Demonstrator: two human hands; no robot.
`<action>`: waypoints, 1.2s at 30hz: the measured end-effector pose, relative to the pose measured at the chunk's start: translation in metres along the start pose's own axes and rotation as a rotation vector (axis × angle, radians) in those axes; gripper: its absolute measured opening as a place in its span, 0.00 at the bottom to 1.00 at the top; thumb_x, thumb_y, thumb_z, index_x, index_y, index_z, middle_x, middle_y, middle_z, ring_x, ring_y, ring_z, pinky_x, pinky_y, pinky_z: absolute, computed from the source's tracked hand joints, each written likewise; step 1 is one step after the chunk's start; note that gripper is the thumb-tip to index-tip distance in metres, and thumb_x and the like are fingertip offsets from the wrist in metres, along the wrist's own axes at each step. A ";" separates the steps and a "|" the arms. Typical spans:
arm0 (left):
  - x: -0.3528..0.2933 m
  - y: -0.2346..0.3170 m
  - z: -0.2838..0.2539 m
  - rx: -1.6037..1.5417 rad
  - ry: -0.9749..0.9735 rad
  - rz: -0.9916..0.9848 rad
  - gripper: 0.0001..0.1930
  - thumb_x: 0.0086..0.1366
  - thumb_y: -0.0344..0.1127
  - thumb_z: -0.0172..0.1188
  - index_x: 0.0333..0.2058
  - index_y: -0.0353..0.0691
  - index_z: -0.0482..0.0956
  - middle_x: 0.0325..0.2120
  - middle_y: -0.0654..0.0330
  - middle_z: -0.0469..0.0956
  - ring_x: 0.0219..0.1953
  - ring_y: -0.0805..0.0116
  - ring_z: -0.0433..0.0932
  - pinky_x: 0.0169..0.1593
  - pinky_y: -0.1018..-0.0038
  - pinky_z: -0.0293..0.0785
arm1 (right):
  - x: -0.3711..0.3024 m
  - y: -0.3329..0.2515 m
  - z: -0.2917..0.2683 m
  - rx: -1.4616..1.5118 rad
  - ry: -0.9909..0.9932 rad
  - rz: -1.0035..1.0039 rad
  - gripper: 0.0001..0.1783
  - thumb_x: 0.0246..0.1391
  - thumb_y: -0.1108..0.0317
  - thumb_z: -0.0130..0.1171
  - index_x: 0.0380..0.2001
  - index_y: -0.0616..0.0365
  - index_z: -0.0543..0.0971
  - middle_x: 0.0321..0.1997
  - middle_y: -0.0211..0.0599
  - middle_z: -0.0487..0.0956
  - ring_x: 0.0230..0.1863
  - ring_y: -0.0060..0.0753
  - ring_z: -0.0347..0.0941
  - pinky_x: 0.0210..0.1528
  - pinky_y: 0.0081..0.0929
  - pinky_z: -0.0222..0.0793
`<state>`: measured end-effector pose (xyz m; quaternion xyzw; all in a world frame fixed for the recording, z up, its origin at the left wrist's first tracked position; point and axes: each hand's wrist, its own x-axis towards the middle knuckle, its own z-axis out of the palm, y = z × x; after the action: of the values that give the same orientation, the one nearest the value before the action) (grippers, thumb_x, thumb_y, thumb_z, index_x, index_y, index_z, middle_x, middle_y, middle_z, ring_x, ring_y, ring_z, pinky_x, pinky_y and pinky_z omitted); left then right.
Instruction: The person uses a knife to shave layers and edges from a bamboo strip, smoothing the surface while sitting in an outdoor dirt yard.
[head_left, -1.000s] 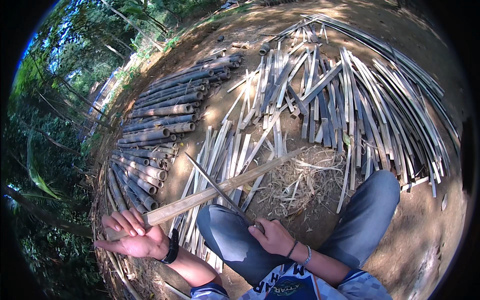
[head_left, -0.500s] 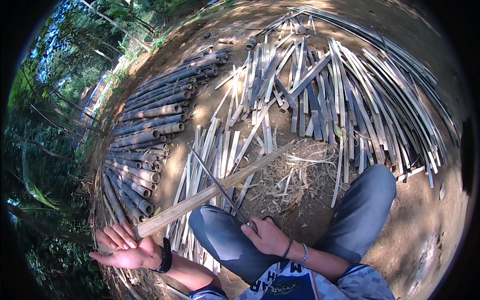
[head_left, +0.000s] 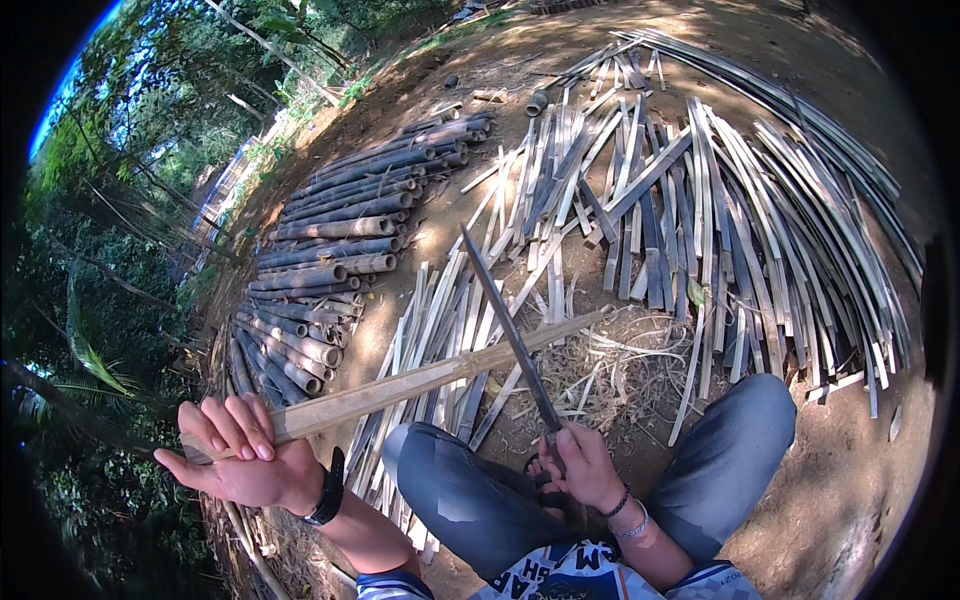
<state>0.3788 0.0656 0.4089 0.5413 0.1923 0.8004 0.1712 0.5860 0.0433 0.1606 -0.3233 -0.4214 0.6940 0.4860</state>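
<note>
A long pale bamboo strip [head_left: 390,385] slants from my left hand up and right, ending over the shavings in front of my legs. My left hand [head_left: 240,445] grips its near end, the fingers curled over it and the thumb stretched out to the left. The handle of a long dark-bladed machete [head_left: 507,322] is in my right hand [head_left: 582,466], between my bent knees. Its blade points up and a little left, crossing above the strip; whether it touches the strip I cannot tell. My right palm hides most of the handle.
Cut bamboo poles [head_left: 345,225] lie stacked at the left. Split bamboo strips [head_left: 770,220] spread across the far middle and right, and more strips [head_left: 440,310] lie beside my left knee. Curled shavings [head_left: 620,370] cover the ground ahead of me. Dense trees [head_left: 110,250] stand at far left.
My right hand has moved right, and the machete has swung more upright, its tip higher and farther right. My left hand still holds the strip, slightly farther left. The whole view has shifted a little.
</note>
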 end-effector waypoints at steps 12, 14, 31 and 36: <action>0.032 -0.035 0.128 -0.127 -0.611 -0.153 0.25 0.69 0.58 0.37 0.19 0.48 0.58 0.08 0.70 0.55 0.06 0.81 0.51 0.13 0.85 0.50 | -0.024 -0.027 -0.076 0.948 0.659 -0.055 0.21 0.64 0.47 0.40 0.30 0.54 0.64 0.13 0.27 0.59 0.08 0.19 0.54 0.12 0.21 0.54; 0.030 -0.035 0.132 -0.123 -0.612 -0.144 0.25 0.69 0.58 0.36 0.19 0.48 0.58 0.08 0.70 0.55 0.06 0.81 0.52 0.13 0.86 0.52 | -0.021 -0.022 -0.079 0.934 0.710 -0.017 0.21 0.64 0.47 0.41 0.30 0.54 0.65 0.13 0.27 0.59 0.08 0.19 0.55 0.12 0.21 0.55; 0.025 -0.015 -0.041 -0.163 -0.152 -0.047 0.27 0.69 0.60 0.37 0.18 0.46 0.56 0.07 0.68 0.57 0.06 0.79 0.53 0.12 0.84 0.48 | 0.010 -0.002 0.083 -0.486 -0.065 -0.232 0.17 0.59 0.59 0.51 0.33 0.65 0.70 0.12 0.48 0.72 0.18 0.52 0.73 0.21 0.41 0.66; 0.030 -0.019 -0.063 -0.199 -0.131 -0.083 0.27 0.69 0.60 0.36 0.17 0.47 0.56 0.07 0.68 0.55 0.06 0.79 0.51 0.12 0.83 0.46 | 0.026 0.011 0.083 -0.621 0.019 -0.021 0.20 0.59 0.55 0.50 0.33 0.66 0.71 0.12 0.49 0.72 0.18 0.51 0.74 0.21 0.40 0.68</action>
<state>0.3105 0.0890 0.4018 0.5646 0.1225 0.7706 0.2691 0.5019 0.0433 0.1858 -0.4586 -0.6121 0.5239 0.3749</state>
